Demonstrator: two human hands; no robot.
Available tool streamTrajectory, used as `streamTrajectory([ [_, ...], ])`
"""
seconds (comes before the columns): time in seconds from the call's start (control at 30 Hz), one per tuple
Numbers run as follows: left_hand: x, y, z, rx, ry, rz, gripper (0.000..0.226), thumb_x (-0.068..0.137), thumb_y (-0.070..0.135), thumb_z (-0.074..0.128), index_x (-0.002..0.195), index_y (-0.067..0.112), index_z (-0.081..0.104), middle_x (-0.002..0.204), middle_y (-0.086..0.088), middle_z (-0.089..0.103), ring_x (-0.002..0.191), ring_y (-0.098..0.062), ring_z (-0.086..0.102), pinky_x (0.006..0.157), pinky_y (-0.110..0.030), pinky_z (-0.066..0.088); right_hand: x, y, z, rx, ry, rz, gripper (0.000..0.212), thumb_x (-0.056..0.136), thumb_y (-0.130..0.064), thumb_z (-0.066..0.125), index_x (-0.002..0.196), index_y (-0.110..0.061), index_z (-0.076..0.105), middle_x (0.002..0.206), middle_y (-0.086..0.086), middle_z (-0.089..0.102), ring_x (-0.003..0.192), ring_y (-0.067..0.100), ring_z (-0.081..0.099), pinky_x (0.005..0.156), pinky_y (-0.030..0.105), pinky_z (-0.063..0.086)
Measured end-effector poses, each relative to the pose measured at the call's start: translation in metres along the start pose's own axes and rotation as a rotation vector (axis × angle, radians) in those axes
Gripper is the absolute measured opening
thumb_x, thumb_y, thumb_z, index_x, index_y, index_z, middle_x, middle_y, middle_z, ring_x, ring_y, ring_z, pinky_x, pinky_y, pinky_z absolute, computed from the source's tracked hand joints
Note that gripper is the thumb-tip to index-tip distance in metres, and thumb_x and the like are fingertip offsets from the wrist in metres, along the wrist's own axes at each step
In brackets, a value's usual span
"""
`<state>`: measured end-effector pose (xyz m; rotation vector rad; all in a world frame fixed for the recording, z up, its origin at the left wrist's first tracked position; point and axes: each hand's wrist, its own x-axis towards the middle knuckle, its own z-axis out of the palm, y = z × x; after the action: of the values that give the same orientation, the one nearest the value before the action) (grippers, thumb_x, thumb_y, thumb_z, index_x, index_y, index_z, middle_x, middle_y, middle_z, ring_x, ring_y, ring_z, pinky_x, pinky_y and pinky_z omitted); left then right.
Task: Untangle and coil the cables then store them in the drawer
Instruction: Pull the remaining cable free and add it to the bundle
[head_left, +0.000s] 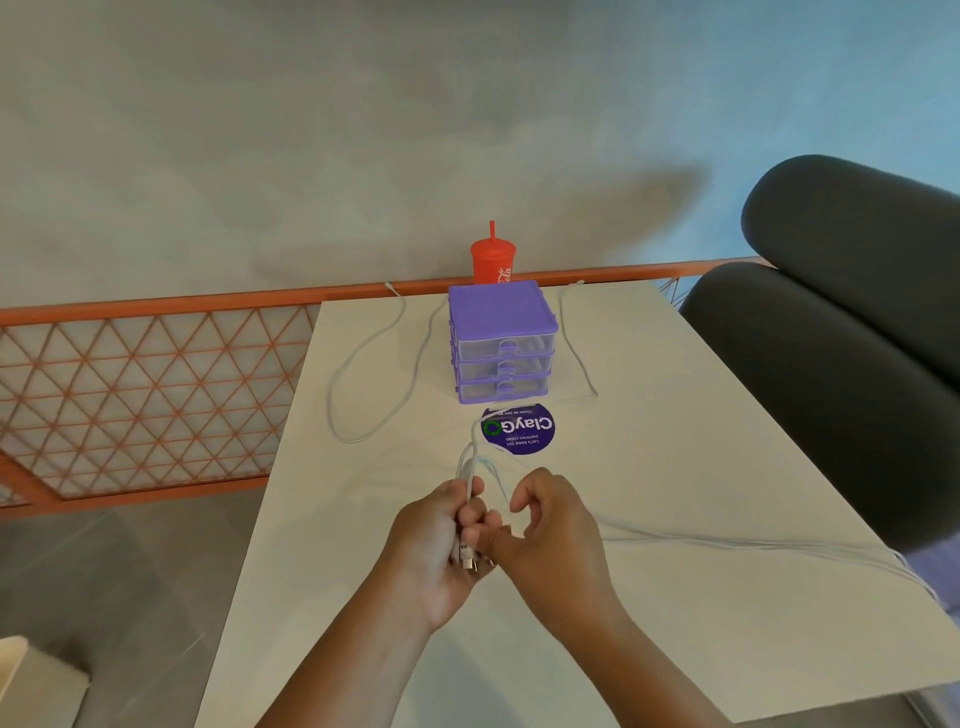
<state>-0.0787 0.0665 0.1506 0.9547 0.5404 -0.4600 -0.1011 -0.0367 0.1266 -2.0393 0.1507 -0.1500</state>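
Note:
Thin white cables (363, 343) lie in loops on the white table (675, 597), running round both sides of a purple three-drawer box (501, 345) whose drawers are all closed. My left hand (436, 540) grips a bundle of cable ends, the metal plugs (470, 564) sticking out below its fingers. My right hand (550, 525) is right beside it, fingers curled, pinching a cable at the bundle. From the hands one cable strand (753, 543) trails off to the table's right edge.
A red cup with a straw (492, 260) stands behind the drawer box at the table's far edge. A round purple sticker (519, 428) sits in front of the box. A dark padded chair (841, 312) is at the right, an orange lattice railing (156, 395) at the left.

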Motion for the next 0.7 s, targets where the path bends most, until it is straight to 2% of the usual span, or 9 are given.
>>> streamTrajectory([
  [0.1,0.001,0.006,-0.008,0.102,-0.021,-0.02,0.026,0.099,0.016,0.036,0.078,0.013,0.052,0.042,0.006,0.032,0.03,-0.007,0.029,0.037,-0.014,0.033,0.004,0.001,0.002,0.016,-0.165,-0.151,0.034,0.061,-0.042,0.073,0.084,-0.045,0.047,0.099,-0.022,0.046,0.093,-0.005,0.045,0.076,0.01,0.035],
  [0.2,0.0,0.022,-0.026,0.244,-0.109,-0.095,0.026,0.097,0.017,0.037,0.075,0.014,0.051,0.046,0.007,0.028,0.032,-0.005,0.024,0.033,-0.012,0.023,0.019,0.004,0.001,-0.062,-0.211,-0.373,0.043,0.077,-0.052,0.05,0.119,-0.043,0.05,0.124,-0.021,0.044,0.109,-0.01,0.039,0.09,0.004,0.026],
  [0.27,-0.006,0.036,-0.039,0.334,-0.211,-0.131,0.025,0.095,0.02,0.038,0.074,0.014,0.05,0.046,0.008,0.023,0.033,-0.004,0.021,0.032,-0.012,0.021,0.035,0.007,0.005,-0.217,-0.27,-0.474,0.05,0.086,-0.046,0.043,0.133,-0.029,0.048,0.138,-0.009,0.042,0.124,0.003,0.035,0.103,0.015,0.022],
  [0.33,-0.013,0.052,-0.051,0.421,-0.275,-0.117,0.023,0.089,0.028,0.046,0.073,0.013,0.05,0.046,0.007,0.02,0.033,-0.004,0.02,0.032,-0.012,0.021,0.049,0.009,0.014,-0.334,-0.33,-0.571,0.044,0.091,-0.039,0.037,0.128,-0.021,0.054,0.13,-0.001,0.055,0.124,0.018,0.045,0.109,0.034,0.026],
  [0.37,-0.015,0.059,-0.057,0.471,-0.291,-0.091,0.027,0.083,0.036,0.053,0.072,0.012,0.052,0.047,0.007,0.019,0.033,-0.005,0.019,0.033,-0.012,0.02,0.052,0.006,0.019,-0.362,-0.354,-0.595,0.039,0.093,-0.035,0.037,0.121,-0.019,0.059,0.115,0.001,0.063,0.113,0.022,0.053,0.106,0.038,0.029],
  [0.43,-0.015,0.073,-0.07,0.597,-0.312,-0.009,0.046,0.064,0.056,0.071,0.068,0.013,0.057,0.048,0.006,0.019,0.035,-0.006,0.018,0.033,-0.013,0.021,0.053,-0.002,0.031,-0.39,-0.394,-0.628,0.033,0.094,-0.027,0.036,0.108,-0.011,0.061,0.093,0.007,0.065,0.087,0.026,0.057,0.088,0.03,0.033],
  [0.53,-0.004,0.086,-0.097,0.864,-0.31,0.087,0.059,0.038,0.074,0.075,0.056,0.02,0.058,0.049,0.005,0.023,0.037,-0.008,0.02,0.036,-0.016,0.023,0.052,-0.006,0.048,-0.416,-0.445,-0.687,0.036,0.094,-0.031,0.035,0.104,-0.007,0.06,0.092,0.011,0.063,0.083,0.028,0.055,0.069,0.028,0.032],
  [0.6,0.009,0.087,-0.115,1.059,-0.275,0.109,0.054,0.054,0.074,0.066,0.053,0.022,0.051,0.051,0.004,0.027,0.038,-0.008,0.023,0.039,-0.018,0.025,0.054,0.002,0.061,-0.492,-0.521,-0.647,0.035,0.097,-0.034,0.037,0.105,-0.007,0.058,0.098,0.013,0.063,0.089,0.031,0.056,0.07,0.032,0.035],
  [0.7,0.038,0.073,-0.14,1.408,-0.174,0.105,0.042,0.094,0.048,0.043,0.062,0.02,0.041,0.057,0.003,0.037,0.043,-0.009,0.032,0.047,-0.021,0.029,0.054,0.024,0.083,-0.678,-0.659,-0.548,0.036,0.099,-0.038,0.033,0.109,-0.009,0.052,0.105,0.014,0.062,0.094,0.033,0.057,0.069,0.029,0.031],
])
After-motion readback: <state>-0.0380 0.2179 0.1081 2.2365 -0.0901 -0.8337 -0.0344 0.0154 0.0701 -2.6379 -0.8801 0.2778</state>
